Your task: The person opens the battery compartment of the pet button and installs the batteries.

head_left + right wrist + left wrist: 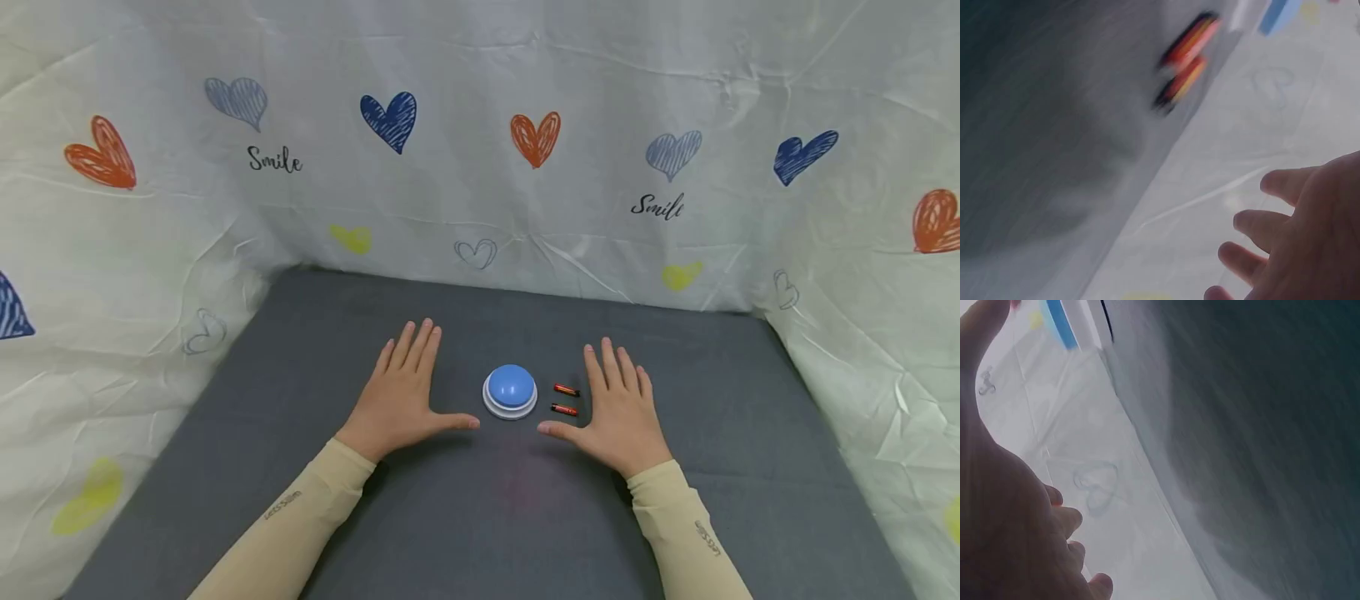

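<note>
A round push-button light with a blue dome (512, 386) and a white base (510, 412) sits mid-table between both hands. To its right lie two small red and black batteries, one farther back (567, 389) and one nearer (564, 409). My left hand (401, 396) is spread with straight fingers and holds nothing; its thumb points toward the white base. My right hand (618, 408) is likewise spread and bare, just right of the batteries. The right wrist view shows the two batteries (1190, 40) blurred, beyond the fingers. Part of the blue dome (1059, 324) appears in the left wrist view.
A dark grey cloth (480, 517) covers the table. White sheeting (465, 75) printed with hearts and the word Smile rises behind the table and along both sides.
</note>
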Demonstrator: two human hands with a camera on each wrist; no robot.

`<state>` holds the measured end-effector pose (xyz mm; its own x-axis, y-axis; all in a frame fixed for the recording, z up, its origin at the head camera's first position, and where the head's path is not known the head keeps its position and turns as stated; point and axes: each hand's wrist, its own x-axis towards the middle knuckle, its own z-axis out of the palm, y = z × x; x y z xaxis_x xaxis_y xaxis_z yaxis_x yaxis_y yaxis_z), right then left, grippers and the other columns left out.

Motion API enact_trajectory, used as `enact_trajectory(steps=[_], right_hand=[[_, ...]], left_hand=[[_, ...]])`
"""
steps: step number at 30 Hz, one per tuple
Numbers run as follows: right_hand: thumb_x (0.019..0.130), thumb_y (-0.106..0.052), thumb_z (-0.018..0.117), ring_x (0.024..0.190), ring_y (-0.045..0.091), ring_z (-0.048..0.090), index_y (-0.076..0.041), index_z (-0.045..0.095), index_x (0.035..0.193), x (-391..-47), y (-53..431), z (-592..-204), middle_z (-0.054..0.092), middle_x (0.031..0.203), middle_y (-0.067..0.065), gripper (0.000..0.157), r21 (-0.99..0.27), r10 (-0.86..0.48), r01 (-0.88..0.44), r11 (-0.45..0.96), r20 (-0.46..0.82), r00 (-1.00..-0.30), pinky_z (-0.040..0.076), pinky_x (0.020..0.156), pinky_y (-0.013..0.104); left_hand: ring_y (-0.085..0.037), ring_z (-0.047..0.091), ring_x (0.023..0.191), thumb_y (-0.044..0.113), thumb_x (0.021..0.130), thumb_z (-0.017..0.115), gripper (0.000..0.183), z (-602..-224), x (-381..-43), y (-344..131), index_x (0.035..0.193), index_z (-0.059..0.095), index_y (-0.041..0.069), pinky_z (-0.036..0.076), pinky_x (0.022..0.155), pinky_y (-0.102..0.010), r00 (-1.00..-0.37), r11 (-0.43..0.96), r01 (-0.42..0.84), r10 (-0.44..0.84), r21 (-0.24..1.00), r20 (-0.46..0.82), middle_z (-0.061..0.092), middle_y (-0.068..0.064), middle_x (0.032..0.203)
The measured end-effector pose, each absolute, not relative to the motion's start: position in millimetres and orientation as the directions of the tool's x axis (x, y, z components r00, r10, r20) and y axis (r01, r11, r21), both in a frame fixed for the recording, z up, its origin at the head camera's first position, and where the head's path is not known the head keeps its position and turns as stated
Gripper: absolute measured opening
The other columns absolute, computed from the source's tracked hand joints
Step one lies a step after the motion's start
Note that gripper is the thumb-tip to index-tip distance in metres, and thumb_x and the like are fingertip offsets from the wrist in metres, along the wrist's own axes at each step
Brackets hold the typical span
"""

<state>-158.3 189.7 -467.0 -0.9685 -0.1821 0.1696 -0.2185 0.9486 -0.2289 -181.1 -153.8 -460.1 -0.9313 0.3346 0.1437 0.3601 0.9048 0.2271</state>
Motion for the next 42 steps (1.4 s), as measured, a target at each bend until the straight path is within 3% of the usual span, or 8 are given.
enact_trajectory(steps=[9, 14, 21, 26, 33, 38, 42], right_hand=[[0.074, -0.093, 0.071, 0.167, 0.042, 0.022, -0.013, 0.023, 0.174, -169, 152, -466, 0.023, 0.181, 0.014, 0.137, -0.253, -0.283, -0.302, 0.919, 0.110, -0.953, 0.019, 0.131, 0.068], [0.078, -0.091, 0.069, 0.166, 0.042, 0.025, -0.014, 0.023, 0.174, -170, 144, -469, 0.027, 0.180, 0.013, 0.131, -0.258, -0.311, -0.320, 0.912, 0.076, -0.947, 0.018, 0.131, 0.068], [0.089, -0.077, 0.073, 0.157, 0.039, 0.043, -0.009, 0.036, 0.169, -174, 141, -470, 0.044, 0.171, 0.015, 0.112, -0.240, -0.366, -0.381, 0.893, 0.106, -0.925, 0.027, 0.126, 0.068], [0.095, -0.059, 0.079, 0.147, 0.034, 0.056, -0.008, 0.046, 0.164, -176, 139, -471, 0.058, 0.161, 0.014, 0.092, -0.236, -0.403, -0.424, 0.875, 0.133, -0.906, 0.030, 0.125, 0.065], [0.097, -0.047, 0.081, 0.135, 0.032, 0.065, -0.008, 0.051, 0.161, -176, 136, -476, 0.070, 0.144, 0.015, 0.080, -0.236, -0.415, -0.446, 0.863, 0.172, -0.894, 0.032, 0.123, 0.064], [0.099, -0.043, 0.080, 0.129, 0.031, 0.069, -0.008, 0.053, 0.159, -176, 136, -479, 0.073, 0.141, 0.014, 0.074, -0.252, -0.421, -0.456, 0.854, 0.182, -0.889, 0.033, 0.121, 0.063], [0.099, -0.042, 0.080, 0.128, 0.031, 0.070, -0.008, 0.053, 0.159, -177, 136, -479, 0.073, 0.141, 0.014, 0.074, -0.257, -0.420, -0.455, 0.853, 0.181, -0.889, 0.033, 0.121, 0.063]], left_hand=[[-0.037, 0.007, 0.170, 0.099, 0.071, 0.066, 0.150, -472, -179, -116, 0.174, 0.008, 0.007, 0.021, 0.133, -0.063, -0.887, 0.863, 0.463, 0.451, 0.203, 0.105, 0.008, -0.013, 0.183], [-0.035, 0.006, 0.171, 0.096, 0.070, 0.072, 0.152, -476, -177, -104, 0.175, 0.005, 0.009, 0.021, 0.133, -0.061, -0.865, 0.837, 0.498, 0.497, 0.225, 0.066, 0.005, -0.011, 0.184], [-0.032, 0.006, 0.171, 0.085, 0.070, 0.083, 0.151, -473, -181, -101, 0.175, 0.003, 0.012, 0.021, 0.134, -0.058, -0.846, 0.809, 0.521, 0.531, 0.273, 0.042, 0.004, -0.009, 0.184], [-0.034, 0.022, 0.168, 0.065, 0.085, 0.086, 0.131, -469, -184, -101, 0.175, 0.010, 0.008, 0.031, 0.130, -0.055, -0.833, 0.786, 0.538, 0.552, 0.305, 0.047, 0.014, -0.013, 0.183], [-0.034, 0.050, 0.154, 0.040, 0.100, 0.080, 0.098, -469, -190, -93, 0.173, 0.023, 0.007, 0.049, 0.118, -0.049, -0.833, 0.761, 0.518, 0.553, 0.390, 0.027, 0.032, -0.016, 0.177], [-0.034, 0.057, 0.147, 0.034, 0.105, 0.073, 0.082, -471, -191, -90, 0.170, 0.031, 0.007, 0.051, 0.116, -0.049, -0.844, 0.761, 0.494, 0.535, 0.421, 0.023, 0.046, -0.017, 0.169], [-0.033, 0.058, 0.147, 0.031, 0.107, 0.070, 0.077, -471, -193, -89, 0.171, 0.032, 0.009, 0.051, 0.116, -0.049, -0.852, 0.767, 0.476, 0.523, 0.429, 0.010, 0.047, -0.015, 0.168]])
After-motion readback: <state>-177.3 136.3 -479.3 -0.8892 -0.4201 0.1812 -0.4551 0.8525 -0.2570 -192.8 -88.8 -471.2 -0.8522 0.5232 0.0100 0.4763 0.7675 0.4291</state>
